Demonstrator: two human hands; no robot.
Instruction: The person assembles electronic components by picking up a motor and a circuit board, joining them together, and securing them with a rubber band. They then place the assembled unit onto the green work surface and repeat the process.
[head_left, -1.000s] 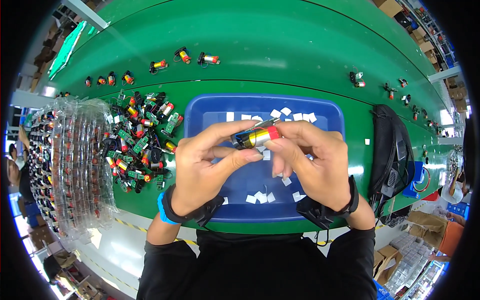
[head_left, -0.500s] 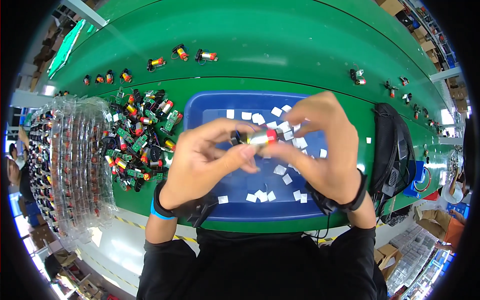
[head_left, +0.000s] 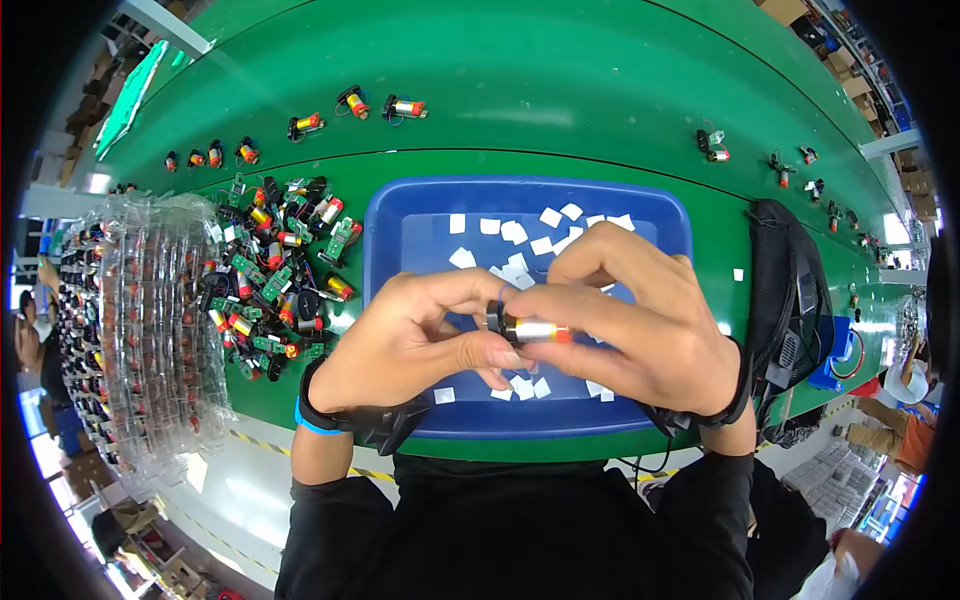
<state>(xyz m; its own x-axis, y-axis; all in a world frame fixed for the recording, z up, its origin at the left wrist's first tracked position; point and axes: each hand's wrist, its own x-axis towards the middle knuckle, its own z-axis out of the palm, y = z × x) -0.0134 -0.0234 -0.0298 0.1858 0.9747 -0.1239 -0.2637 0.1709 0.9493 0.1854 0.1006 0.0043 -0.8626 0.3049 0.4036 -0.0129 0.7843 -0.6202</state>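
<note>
Hands (head_left: pixel 665 335) hold cylinder (head_left: pixel 538 331) clear of tray rim (head_left: pixel 530 183).

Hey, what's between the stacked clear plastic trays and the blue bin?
In the head view, a heap of green circuit boards and coloured cylinders lies there.

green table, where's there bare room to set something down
Widest: the green table beyond the blue bin, between the two scattered groups of wired parts. Narrower: the strip between bin and black bag, bearing one white square. Crowded: left of the bin, with a heap of parts beside clear plastic trays.
</note>
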